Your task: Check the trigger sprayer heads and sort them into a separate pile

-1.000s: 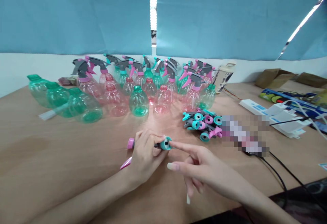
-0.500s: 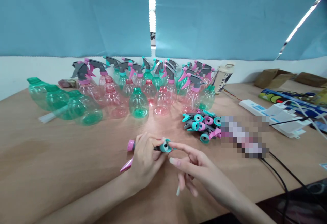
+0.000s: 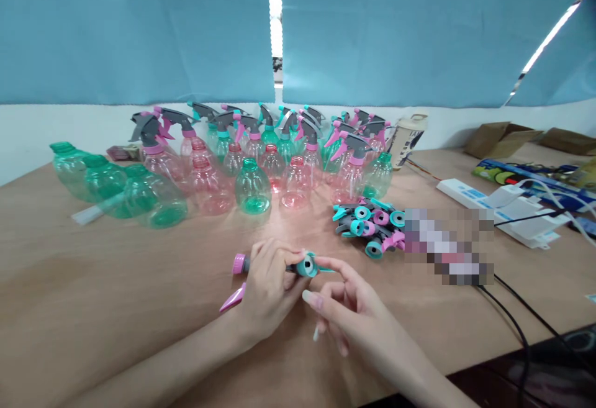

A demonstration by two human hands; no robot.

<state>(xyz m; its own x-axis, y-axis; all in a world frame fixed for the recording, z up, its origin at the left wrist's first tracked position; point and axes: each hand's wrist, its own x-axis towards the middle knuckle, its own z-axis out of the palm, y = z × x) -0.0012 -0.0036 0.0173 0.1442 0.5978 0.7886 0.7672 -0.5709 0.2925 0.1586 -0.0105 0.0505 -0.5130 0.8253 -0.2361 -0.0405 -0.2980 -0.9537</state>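
Meeting at lower centre: the left hand (image 3: pixel 266 291), fingers bent close together around a grey-and-teal plastic spray head (image 3: pixel 307 265), and the right hand (image 3: pixel 356 308), thumb and index spread, index at its rim.
A grey-and-pink plastic spray head (image 3: pixel 238 264) juts out left. The teal one's round opening faces the camera; its long axis, mostly hidden, seems to run leftward. More teal trigger (image 3: pixel 326 269) now shows, suggesting a slight turn.
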